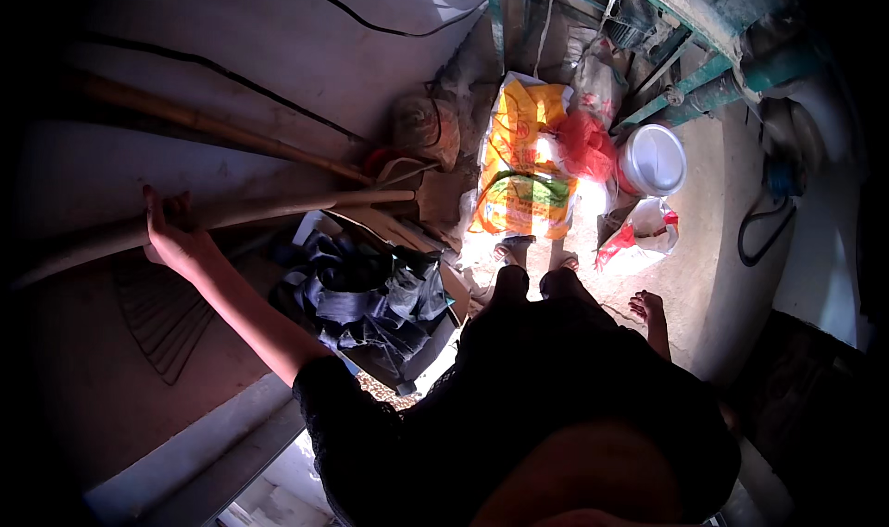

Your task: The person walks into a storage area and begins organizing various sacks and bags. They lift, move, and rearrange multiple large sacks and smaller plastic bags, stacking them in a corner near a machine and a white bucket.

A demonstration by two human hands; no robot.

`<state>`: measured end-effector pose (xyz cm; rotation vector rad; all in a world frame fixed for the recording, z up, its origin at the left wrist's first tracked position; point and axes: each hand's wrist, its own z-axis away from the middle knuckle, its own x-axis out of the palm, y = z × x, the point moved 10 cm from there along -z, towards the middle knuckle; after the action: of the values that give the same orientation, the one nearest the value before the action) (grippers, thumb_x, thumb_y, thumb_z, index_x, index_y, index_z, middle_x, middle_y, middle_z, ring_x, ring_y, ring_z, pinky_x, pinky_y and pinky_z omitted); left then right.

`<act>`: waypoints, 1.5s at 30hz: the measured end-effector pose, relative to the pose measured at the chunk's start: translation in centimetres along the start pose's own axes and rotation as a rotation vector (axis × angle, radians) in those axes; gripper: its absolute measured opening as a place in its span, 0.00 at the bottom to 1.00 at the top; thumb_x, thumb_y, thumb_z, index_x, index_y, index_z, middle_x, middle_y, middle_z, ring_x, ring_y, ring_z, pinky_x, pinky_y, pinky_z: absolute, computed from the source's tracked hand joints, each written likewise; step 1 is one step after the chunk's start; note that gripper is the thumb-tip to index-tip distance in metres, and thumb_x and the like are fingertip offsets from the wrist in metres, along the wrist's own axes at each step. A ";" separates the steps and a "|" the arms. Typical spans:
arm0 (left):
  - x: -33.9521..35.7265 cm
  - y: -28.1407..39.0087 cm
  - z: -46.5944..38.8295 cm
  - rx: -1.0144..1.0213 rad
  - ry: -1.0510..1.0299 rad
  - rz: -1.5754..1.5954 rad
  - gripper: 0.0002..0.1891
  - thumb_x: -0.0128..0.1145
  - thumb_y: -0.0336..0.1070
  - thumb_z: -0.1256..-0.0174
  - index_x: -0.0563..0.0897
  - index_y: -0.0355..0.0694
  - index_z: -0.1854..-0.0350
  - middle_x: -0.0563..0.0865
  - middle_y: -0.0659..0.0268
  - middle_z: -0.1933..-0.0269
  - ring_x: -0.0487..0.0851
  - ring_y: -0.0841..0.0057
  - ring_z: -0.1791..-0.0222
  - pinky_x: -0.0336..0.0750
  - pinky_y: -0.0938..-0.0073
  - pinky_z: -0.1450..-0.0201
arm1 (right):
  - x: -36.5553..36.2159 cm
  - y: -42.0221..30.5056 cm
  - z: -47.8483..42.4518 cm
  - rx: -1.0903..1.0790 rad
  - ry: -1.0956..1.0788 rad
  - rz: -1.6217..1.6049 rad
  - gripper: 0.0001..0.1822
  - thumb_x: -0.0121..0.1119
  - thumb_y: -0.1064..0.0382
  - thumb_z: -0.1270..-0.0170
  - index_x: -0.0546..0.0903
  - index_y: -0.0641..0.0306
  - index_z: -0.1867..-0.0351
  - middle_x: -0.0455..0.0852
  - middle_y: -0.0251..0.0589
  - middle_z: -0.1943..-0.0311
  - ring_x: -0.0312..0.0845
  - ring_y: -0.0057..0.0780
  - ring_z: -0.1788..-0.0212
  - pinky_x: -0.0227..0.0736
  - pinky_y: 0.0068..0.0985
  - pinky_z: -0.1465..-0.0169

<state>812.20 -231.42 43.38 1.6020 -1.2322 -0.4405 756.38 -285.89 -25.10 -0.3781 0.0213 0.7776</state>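
Note:
My left hand is at a thick wooden pole that slants against the wall at the left. The thumb or a finger points up past the pole; whether the hand grips it is not plain. Behind the pole, a wire-tined rake head hangs or leans below. My right hand hangs low by my right side, its fingers loosely curled and nothing visible in it. Nearest to it on the floor stands a white and red plastic bag with its mouth spread.
A box of dark bundled material sits at my left leg. Ahead lie a yellow printed sack, a red plastic bag and a white bucket. A green metal frame stands behind them. A bamboo pole leans at the left wall.

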 end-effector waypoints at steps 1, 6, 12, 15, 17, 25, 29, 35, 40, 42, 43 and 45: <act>0.3 -0.8 -0.1 -0.013 -0.021 -0.003 0.09 0.60 0.30 0.47 0.75 0.35 0.82 0.67 0.71 0.83 0.64 0.82 0.81 0.68 0.74 0.70 | -1.9 1.3 -0.7 0.019 0.024 -0.034 0.19 0.41 0.53 0.34 0.72 0.66 0.52 0.79 0.48 0.55 0.78 0.40 0.57 0.73 0.35 0.56; -0.4 -3.8 -2.3 0.003 0.149 -0.074 0.10 0.65 0.29 0.51 0.75 0.30 0.78 0.74 0.66 0.77 0.73 0.78 0.79 0.72 0.75 0.76 | -3.5 2.0 -1.2 -0.061 0.004 -0.113 0.20 0.41 0.52 0.34 0.72 0.67 0.52 0.79 0.48 0.55 0.77 0.41 0.56 0.73 0.35 0.56; -4.2 -7.8 -3.4 -0.013 0.284 -0.142 0.13 0.65 0.29 0.52 0.73 0.28 0.78 0.75 0.63 0.80 0.71 0.76 0.82 0.69 0.73 0.78 | -3.0 -1.5 0.1 -0.116 0.004 -0.101 0.19 0.42 0.53 0.35 0.72 0.66 0.53 0.80 0.47 0.56 0.79 0.38 0.58 0.74 0.32 0.57; -8.1 -9.4 -5.2 -0.063 0.388 -0.207 0.14 0.66 0.30 0.52 0.73 0.25 0.75 0.78 0.60 0.77 0.74 0.73 0.79 0.71 0.71 0.76 | -3.4 -2.7 0.2 -0.150 -0.013 -0.063 0.18 0.42 0.55 0.35 0.72 0.66 0.53 0.80 0.46 0.58 0.79 0.37 0.59 0.74 0.31 0.58; -12.5 -11.2 -6.7 -0.020 0.533 -0.365 0.19 0.69 0.35 0.58 0.76 0.25 0.72 0.81 0.59 0.70 0.78 0.71 0.75 0.77 0.68 0.70 | -4.4 -3.2 -0.5 -0.118 0.009 -0.073 0.18 0.42 0.55 0.35 0.73 0.66 0.53 0.81 0.46 0.59 0.79 0.36 0.59 0.74 0.31 0.58; -21.9 -8.5 -5.0 0.098 0.615 -0.941 0.38 0.74 0.40 0.70 0.70 0.28 0.53 0.74 0.47 0.51 0.76 0.60 0.54 0.76 0.60 0.55 | -4.8 -7.0 -5.6 -0.096 -0.054 -0.022 0.18 0.42 0.56 0.36 0.71 0.69 0.53 0.81 0.48 0.60 0.79 0.37 0.59 0.74 0.32 0.58; -28.5 -1.0 -13.4 0.183 0.696 -1.612 0.41 0.66 0.50 0.62 0.65 0.31 0.45 0.66 0.50 0.42 0.65 0.62 0.42 0.68 0.59 0.46 | -0.2 -10.6 -7.9 -0.081 -0.198 -0.006 0.19 0.42 0.56 0.36 0.71 0.68 0.52 0.80 0.48 0.59 0.79 0.37 0.59 0.74 0.32 0.56; -13.0 -8.9 0.2 0.232 0.371 -1.187 0.31 0.69 0.40 0.61 0.73 0.28 0.55 0.77 0.53 0.59 0.76 0.68 0.61 0.74 0.69 0.58 | -5.0 -16.2 -10.9 -0.134 -0.150 0.091 0.18 0.41 0.55 0.34 0.72 0.67 0.53 0.81 0.47 0.59 0.79 0.35 0.61 0.75 0.31 0.60; 1.5 -14.0 8.6 0.089 -0.236 -1.066 0.13 0.61 0.34 0.50 0.80 0.32 0.64 0.82 0.66 0.69 0.76 0.80 0.70 0.70 0.77 0.65 | -3.3 -18.5 -13.3 -0.157 -0.226 0.162 0.17 0.46 0.54 0.37 0.73 0.65 0.55 0.82 0.47 0.62 0.80 0.36 0.63 0.76 0.30 0.61; 5.3 -18.0 11.1 0.137 -0.452 -1.021 0.11 0.60 0.35 0.48 0.81 0.33 0.65 0.82 0.66 0.69 0.77 0.80 0.70 0.71 0.76 0.65 | -2.5 -19.4 -13.7 -0.167 -0.249 0.141 0.16 0.46 0.54 0.37 0.73 0.64 0.57 0.82 0.47 0.63 0.80 0.35 0.64 0.77 0.29 0.63; 6.0 -20.3 12.1 0.154 -0.576 -1.021 0.11 0.60 0.35 0.47 0.81 0.33 0.66 0.83 0.65 0.69 0.78 0.80 0.70 0.72 0.76 0.64 | -1.1 -19.8 -13.4 -0.174 -0.276 0.153 0.16 0.46 0.54 0.37 0.73 0.64 0.57 0.82 0.46 0.64 0.80 0.35 0.65 0.77 0.29 0.64; 6.8 -28.2 13.0 0.245 -0.864 -1.119 0.10 0.59 0.36 0.46 0.81 0.34 0.67 0.84 0.59 0.69 0.82 0.75 0.67 0.74 0.75 0.62 | 0.6 -20.7 -12.6 -0.169 -0.309 0.180 0.16 0.47 0.53 0.37 0.72 0.63 0.58 0.82 0.46 0.64 0.81 0.35 0.65 0.77 0.30 0.64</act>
<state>818.91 -245.10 15.50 2.3328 -0.8331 -1.8874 772.59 -303.19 -30.20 -0.4161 -0.3053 1.0129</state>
